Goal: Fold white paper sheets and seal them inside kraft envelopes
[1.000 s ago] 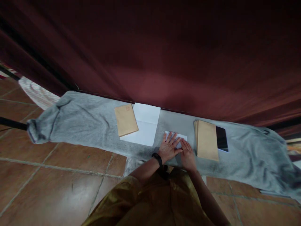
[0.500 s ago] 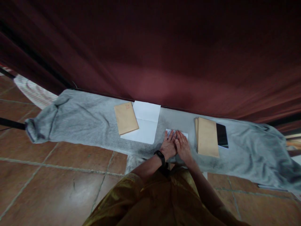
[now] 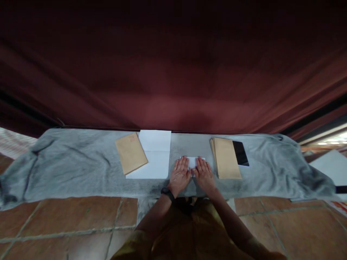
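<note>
A small folded sheet of white paper (image 3: 192,162) lies on the grey cloth (image 3: 89,180) right in front of me. My left hand (image 3: 180,174), with a black band on its wrist, presses flat on the left part of the paper, fingers stretched out. On the right part rests my right hand (image 3: 204,174), also flat with its fingers extended. The two thumbs come close to each other over the paper's near edge. Both palms cover much of the sheet.
To the left, a brown envelope (image 3: 131,153) with a red mark overlaps larger white sheets (image 3: 155,164) with a crease. At the right lie several stacked brown envelopes (image 3: 227,159), partly over a dark-screened phone or tablet (image 3: 240,154). A dark red curtain (image 3: 173,79) hangs behind.
My hands have moved apart from near the paper's middle to its two sides, now lying flat. The camera view has turned and levelled.
</note>
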### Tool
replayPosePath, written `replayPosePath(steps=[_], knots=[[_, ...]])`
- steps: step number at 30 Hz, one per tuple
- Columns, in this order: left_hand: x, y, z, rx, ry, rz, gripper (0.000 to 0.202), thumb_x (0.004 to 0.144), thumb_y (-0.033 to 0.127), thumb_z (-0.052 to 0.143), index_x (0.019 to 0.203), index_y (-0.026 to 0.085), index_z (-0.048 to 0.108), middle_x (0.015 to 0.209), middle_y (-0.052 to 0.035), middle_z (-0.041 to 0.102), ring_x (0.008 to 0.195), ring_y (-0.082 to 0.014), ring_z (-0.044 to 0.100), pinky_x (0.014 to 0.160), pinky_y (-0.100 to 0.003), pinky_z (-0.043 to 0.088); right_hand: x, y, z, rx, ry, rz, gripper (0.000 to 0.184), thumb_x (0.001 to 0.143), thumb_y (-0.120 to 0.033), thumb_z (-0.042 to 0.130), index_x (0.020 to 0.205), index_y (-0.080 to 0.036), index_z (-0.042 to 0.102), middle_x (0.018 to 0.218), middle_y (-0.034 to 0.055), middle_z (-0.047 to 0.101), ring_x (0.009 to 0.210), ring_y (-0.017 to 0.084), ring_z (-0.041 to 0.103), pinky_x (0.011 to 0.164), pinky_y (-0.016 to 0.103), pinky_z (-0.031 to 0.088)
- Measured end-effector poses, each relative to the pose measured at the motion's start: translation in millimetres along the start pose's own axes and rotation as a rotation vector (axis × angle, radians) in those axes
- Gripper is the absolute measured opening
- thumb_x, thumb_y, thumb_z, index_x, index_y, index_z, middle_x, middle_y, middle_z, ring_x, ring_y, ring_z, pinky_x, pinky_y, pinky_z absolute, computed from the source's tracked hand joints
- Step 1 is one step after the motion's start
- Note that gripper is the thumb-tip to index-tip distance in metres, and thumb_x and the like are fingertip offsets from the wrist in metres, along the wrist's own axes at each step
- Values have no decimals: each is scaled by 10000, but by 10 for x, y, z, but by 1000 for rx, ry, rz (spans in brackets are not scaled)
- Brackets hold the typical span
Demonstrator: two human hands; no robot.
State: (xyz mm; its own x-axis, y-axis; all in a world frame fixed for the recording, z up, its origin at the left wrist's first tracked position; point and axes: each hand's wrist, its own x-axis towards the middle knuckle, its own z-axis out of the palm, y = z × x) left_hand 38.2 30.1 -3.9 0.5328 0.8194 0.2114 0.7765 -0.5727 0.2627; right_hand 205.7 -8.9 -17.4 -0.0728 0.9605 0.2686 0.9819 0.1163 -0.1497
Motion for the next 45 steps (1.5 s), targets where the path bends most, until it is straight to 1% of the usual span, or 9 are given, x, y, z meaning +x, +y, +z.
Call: replayPosePath(steps=[5, 10, 23, 27, 30, 36, 40, 43, 45], knots=[[-27, -9, -13, 44, 21, -67, 601, 1011, 351, 364, 1530, 49, 350, 1605, -166, 346, 1526, -246, 244, 1252, -463, 225, -65, 37, 44, -49, 72, 78, 596, 1050, -358, 356, 1573, -83, 278, 1580, 191, 382, 1470, 302, 360, 1176, 499, 319], [-17, 14, -38, 55, 13, -91, 610, 1009, 357, 365, 1542, 59, 337, 1601, -164, 353, 1524, -245, 251, 1246, -472, 240, -82, 39, 85, -56, 108, 92, 607, 1048, -352, 354, 1584, -89, 247, 1574, 193, 390, 1452, 300, 390, 1177, 498, 312], [-107, 19, 3, -58, 134, -226, 640, 1011, 420, 372, 1556, 88, 316, 1595, -195, 355, 1515, -297, 270, 1235, -543, 225, -68, 10, 21, 92, 108, 142, 564, 1043, -366, 376, 1539, -97, 352, 1563, 193, 414, 1457, 315, 373, 1170, 514, 314], [-126, 32, -24, -32, 136, -219, 637, 1017, 428, 363, 1555, 90, 319, 1591, -197, 362, 1515, -300, 271, 1231, -548, 230, 111, 64, -52, 112, 61, 156, 468, 1040, -306, 368, 1454, -120, 484, 1493, 170, 513, 1411, 303, 424, 1162, 508, 314], [-125, 40, -43, -19, 127, -216, 638, 1018, 433, 361, 1550, 82, 329, 1589, -201, 363, 1514, -303, 270, 1231, -550, 230, 361, 112, -143, 135, -46, 124, 409, 1020, -229, 373, 1371, -165, 575, 1399, 144, 593, 1328, 280, 491, 1159, 501, 308], [-128, 41, -87, -53, 123, -211, 628, 1026, 440, 343, 1551, 96, 322, 1586, -187, 380, 1515, -297, 271, 1230, -543, 240, 728, 191, -268, 173, -156, 124, 258, 915, -166, 553, 1116, -193, 713, 1171, 131, 687, 1150, 273, 587, 1036, 435, 422], [-149, 24, -132, -227, 150, -261, 655, 1026, 453, 351, 1561, 80, 287, 1587, -198, 375, 1502, -291, 304, 1239, -514, 238, 865, 243, -413, 250, -191, 97, 203, 885, -105, 568, 898, -218, 737, 967, 62, 717, 982, 202, 656, 944, 317, 468], [-191, -15, -153, -541, 236, -374, 656, 1019, 494, 373, 1566, 142, 293, 1615, -152, 343, 1508, -257, 293, 1248, -466, 239, 959, 278, -633, 324, -150, 66, 227, 936, -134, 517, 980, -225, 721, 1022, 44, 706, 940, 164, 670, 905, 268, 488], [-213, -56, -171, -803, 321, -465, 621, 1012, 537, 375, 1534, 200, 363, 1603, -116, 377, 1490, -239, 335, 1241, -447, 262, 972, 285, -795, 414, -71, 30, 229, 976, -194, 486, 1050, -237, 698, 1093, 45, 691, 1020, 168, 658, 937, 287, 493]])
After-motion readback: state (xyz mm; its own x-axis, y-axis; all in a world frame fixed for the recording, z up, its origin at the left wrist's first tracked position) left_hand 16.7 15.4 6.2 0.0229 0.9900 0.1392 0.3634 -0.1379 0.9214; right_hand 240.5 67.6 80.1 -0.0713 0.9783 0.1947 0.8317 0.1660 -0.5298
